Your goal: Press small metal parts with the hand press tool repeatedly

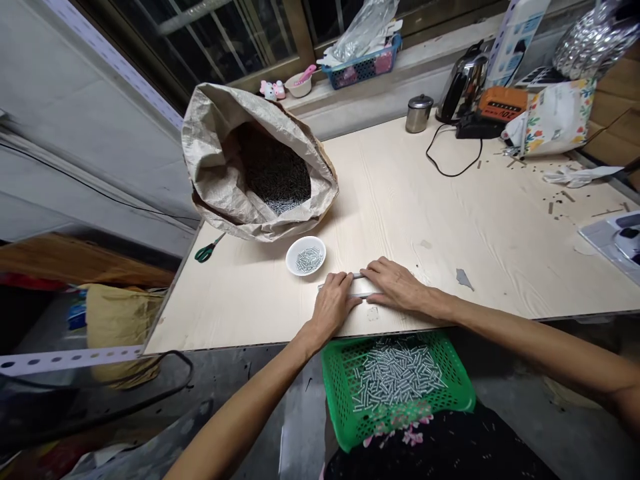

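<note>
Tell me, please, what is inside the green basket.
The green basket holds a heap of small silvery metal pieces. What lies beneath them is covered, and the table hides the basket's far end.

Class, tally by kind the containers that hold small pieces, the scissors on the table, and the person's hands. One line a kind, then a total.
Sack: 1
White bowl: 1
Green basket: 1
Scissors: 1
Hands: 2 (left hand, right hand)
Total: 6
</note>
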{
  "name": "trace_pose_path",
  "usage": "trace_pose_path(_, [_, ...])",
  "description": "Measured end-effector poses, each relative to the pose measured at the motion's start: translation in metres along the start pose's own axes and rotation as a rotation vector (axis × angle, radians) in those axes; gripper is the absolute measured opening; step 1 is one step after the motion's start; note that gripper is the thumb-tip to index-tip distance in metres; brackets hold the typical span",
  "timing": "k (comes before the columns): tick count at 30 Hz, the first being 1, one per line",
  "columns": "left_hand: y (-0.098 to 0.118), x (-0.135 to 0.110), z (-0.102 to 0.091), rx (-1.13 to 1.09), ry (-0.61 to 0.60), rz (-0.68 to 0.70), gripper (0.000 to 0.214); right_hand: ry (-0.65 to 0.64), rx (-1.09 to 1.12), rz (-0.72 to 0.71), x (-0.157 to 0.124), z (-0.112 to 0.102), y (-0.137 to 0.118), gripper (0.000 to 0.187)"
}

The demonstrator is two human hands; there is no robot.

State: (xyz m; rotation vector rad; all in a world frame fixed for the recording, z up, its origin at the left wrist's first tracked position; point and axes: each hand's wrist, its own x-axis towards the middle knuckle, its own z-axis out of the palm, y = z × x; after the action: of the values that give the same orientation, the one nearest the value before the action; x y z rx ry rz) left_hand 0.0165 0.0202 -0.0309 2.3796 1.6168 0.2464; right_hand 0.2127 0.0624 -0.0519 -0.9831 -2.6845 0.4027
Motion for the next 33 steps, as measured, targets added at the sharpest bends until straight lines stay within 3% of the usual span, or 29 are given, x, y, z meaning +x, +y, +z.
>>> trace_pose_path(2, [-0.004,-0.015,-0.006,-0.047,0.126,-0.059,0.034,0.043,0.034,-0.012,-0.006,-0.003,0.002,0.063])
trace_pose_path(3, [-0.006,-0.023,-0.01,-0.058,0.182,-0.115,0.029,0.06,0.05,-0.016,-0.008,-0.003,0.003,0.067])
trace_pose_path(5, [-0.008,-0.04,-0.018,-0.034,0.253,-0.237,0.019,0.089,0.071,0.0,-0.011,-0.001,0.005,0.055])
trace_pose_path(7, [-0.005,-0.052,-0.023,0.032,0.251,-0.259,0.02,0.102,0.073,0.037,-0.009,0.002,0.007,0.039])
trace_pose_path(10, [0.006,-0.056,-0.018,0.115,0.173,-0.075,0.023,0.093,0.009,0.069,0.002,0.007,0.011,0.031])
trace_pose_path(13, [0.018,-0.049,0.004,0.109,0.096,0.136,0.033,0.086,-0.093,0.057,0.019,0.008,0.017,0.023])
trace_pose_path(16, [0.024,-0.044,0.025,0.06,0.081,0.188,0.034,0.107,-0.132,0.037,0.034,0.008,0.026,0.021])
trace_pose_path(19, [0.023,-0.047,0.03,0.018,0.131,0.195,0.034,0.104,-0.158,0.035,0.043,0.009,0.032,0.021])
trace_pose_path(21, [0.018,-0.051,0.024,0.005,0.208,0.142,0.03,0.094,-0.184,0.028,0.045,0.012,0.034,0.022])
trace_pose_path(24, [0.007,-0.055,0.008,0.078,0.31,-0.18,0.025,0.113,-0.209,0.026,0.044,0.018,0.033,0.023])
trace_pose_path(26, [-0.002,-0.052,-0.004,0.15,0.245,-0.406,0.025,0.127,-0.22,0.03,0.043,0.021,0.032,0.023])
trace_pose_path(28, [-0.009,-0.046,-0.014,0.159,0.061,-0.526,0.024,0.141,-0.231,0.032,0.042,0.023,0.031,0.022])
trace_pose_path(30, [-0.014,-0.039,-0.021,0.113,-0.125,-0.564,0.023,0.156,-0.238,0.034,0.041,0.024,0.031,0.02])
trace_pose_path(33, [-0.021,-0.031,-0.029,0.085,-0.268,-0.526,0.018,0.163,-0.235,0.039,0.04,0.024,0.031,0.02])
